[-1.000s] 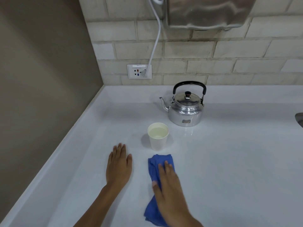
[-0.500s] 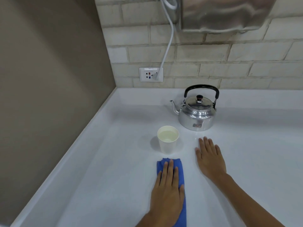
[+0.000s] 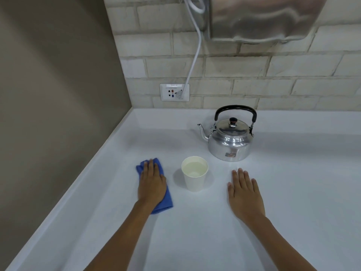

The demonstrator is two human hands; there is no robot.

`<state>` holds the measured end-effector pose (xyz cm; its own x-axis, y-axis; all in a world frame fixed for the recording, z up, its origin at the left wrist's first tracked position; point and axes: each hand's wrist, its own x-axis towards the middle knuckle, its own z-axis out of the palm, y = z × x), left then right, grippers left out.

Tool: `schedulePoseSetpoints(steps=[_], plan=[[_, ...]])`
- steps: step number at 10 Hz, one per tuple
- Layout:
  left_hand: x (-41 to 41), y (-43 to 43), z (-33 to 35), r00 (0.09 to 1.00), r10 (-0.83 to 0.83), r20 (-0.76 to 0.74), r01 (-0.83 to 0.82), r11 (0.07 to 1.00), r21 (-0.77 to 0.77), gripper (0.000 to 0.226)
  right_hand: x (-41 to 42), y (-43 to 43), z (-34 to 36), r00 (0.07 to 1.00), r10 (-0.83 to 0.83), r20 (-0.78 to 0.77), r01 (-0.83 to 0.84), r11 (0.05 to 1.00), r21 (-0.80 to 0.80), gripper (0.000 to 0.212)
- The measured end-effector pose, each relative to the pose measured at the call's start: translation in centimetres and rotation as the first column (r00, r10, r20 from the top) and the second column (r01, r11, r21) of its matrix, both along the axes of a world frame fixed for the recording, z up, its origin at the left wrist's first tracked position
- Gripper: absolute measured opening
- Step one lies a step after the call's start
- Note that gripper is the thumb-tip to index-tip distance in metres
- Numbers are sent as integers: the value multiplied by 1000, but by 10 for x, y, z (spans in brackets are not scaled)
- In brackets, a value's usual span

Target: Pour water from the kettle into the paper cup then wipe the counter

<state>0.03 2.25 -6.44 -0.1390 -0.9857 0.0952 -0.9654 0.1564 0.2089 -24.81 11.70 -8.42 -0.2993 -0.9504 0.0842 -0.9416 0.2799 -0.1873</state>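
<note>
A white paper cup (image 3: 195, 181) holding water stands upright on the white counter (image 3: 297, 178). Behind it to the right sits a shiny metal kettle (image 3: 230, 143) with a black handle, lid on, spout pointing left. My left hand (image 3: 152, 185) lies flat on a blue cloth (image 3: 166, 201), pressing it onto the counter just left of the cup. My right hand (image 3: 245, 194) rests palm down on the bare counter to the right of the cup, fingers spread, holding nothing.
The counter ends at a beige wall on the left and a brick wall behind. A wall socket (image 3: 174, 92) with a white cable (image 3: 195, 55) plugged in sits behind the cup. A steel wall unit (image 3: 263, 16) hangs above the kettle.
A second ago the cloth lay in front of the cup under my right hand. It is now under my left hand, left of the cup, and my right hand lies flat on the right.
</note>
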Motion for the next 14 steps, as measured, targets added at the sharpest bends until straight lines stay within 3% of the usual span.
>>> schedulePoseSetpoints(steps=[2,3,5,7,9,10,11,12,14], plan=[[-3,31,-18,949,-277,-150,266,960,-89,52,-5,1,-1,1000,21,9,-21,1000,-8,54],[28,24,-20,929,-319,-185,303,947,-111,50,-6,1,-2,1000,17,4,-17,1000,-11,54],[29,-61,-9,964,-212,-160,207,977,-47,49,-2,-1,-1,1000,20,-24,-20,1000,3,74],[-20,-134,-10,982,-188,9,188,982,-31,50,-1,-2,0,998,1,56,1,1000,-30,53],[-49,-158,-8,965,-263,0,263,963,63,52,0,-5,0,998,-7,67,11,998,-61,53],[-55,-166,-9,943,-334,-4,333,939,81,51,2,-4,2,998,-12,64,18,995,-98,70],[-56,-168,-8,929,-369,11,366,926,90,52,2,-4,3,998,-3,60,10,991,-132,71],[-55,-168,-5,929,-368,35,362,925,116,52,-1,-5,3,999,3,53,0,998,-60,74],[-55,-153,9,949,-315,24,312,947,76,56,-2,-6,2,1000,1,17,0,1000,-14,54]])
